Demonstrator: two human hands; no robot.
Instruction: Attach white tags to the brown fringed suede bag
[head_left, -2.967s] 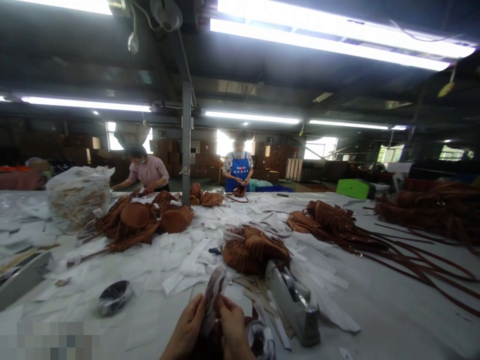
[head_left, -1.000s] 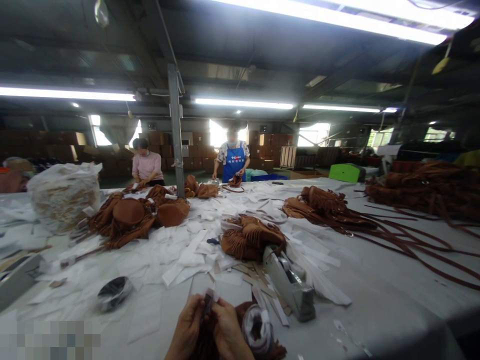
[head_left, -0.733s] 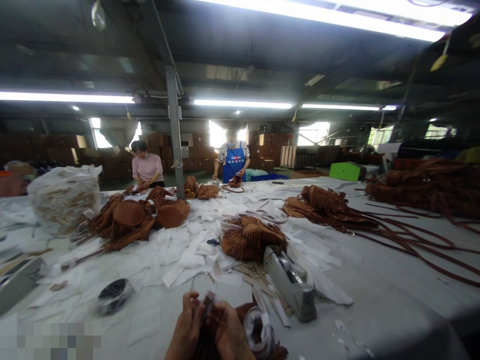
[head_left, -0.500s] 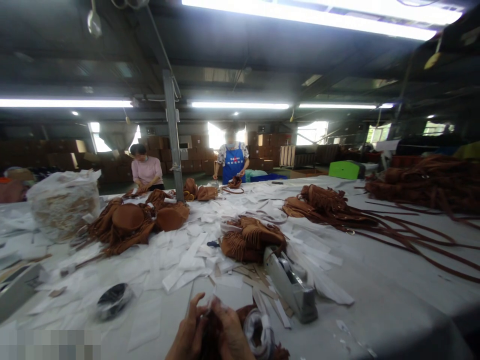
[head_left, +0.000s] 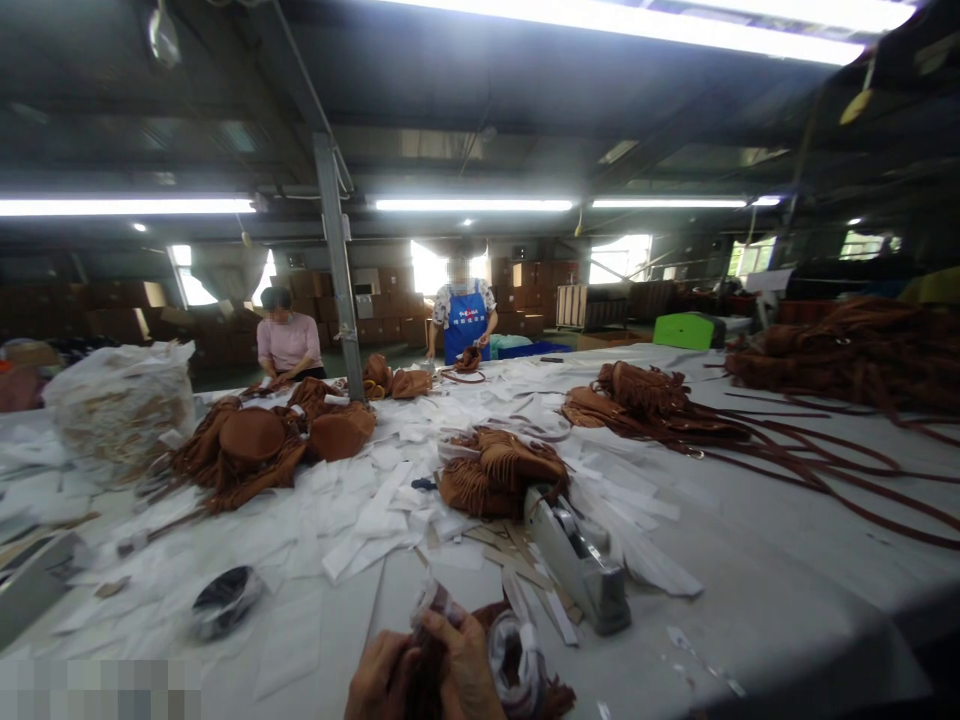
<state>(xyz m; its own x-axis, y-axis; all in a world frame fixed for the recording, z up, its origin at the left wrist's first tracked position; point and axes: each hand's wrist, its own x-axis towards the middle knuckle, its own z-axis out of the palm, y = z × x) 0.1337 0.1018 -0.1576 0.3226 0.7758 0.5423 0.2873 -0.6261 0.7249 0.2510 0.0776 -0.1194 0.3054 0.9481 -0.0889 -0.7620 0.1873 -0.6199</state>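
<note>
At the bottom edge my left hand [head_left: 380,682] and my right hand [head_left: 463,668] are both closed on a brown fringed bag piece [head_left: 429,672] partly covered in clear plastic wrap [head_left: 433,600]. Its wrapped end [head_left: 514,655] lies just right of my right hand. A grey tape dispenser [head_left: 576,562] stands on the white table [head_left: 772,560] a little beyond my right hand. Behind it lies a brown fringed bag [head_left: 501,470].
White paper strips [head_left: 375,510] litter the table's middle. A dark tape roll [head_left: 221,598] lies front left. Brown bags [head_left: 262,440] pile at left, more bags and long straps [head_left: 750,450] at right. A full plastic sack [head_left: 120,405] stands far left. Two people [head_left: 289,340] work across the table by a post [head_left: 337,270].
My hands and the wrapped piece have sunk lower towards the frame's bottom edge, the plastic end no longer raised. The view has shifted slightly; the person in pink has moved a little.
</note>
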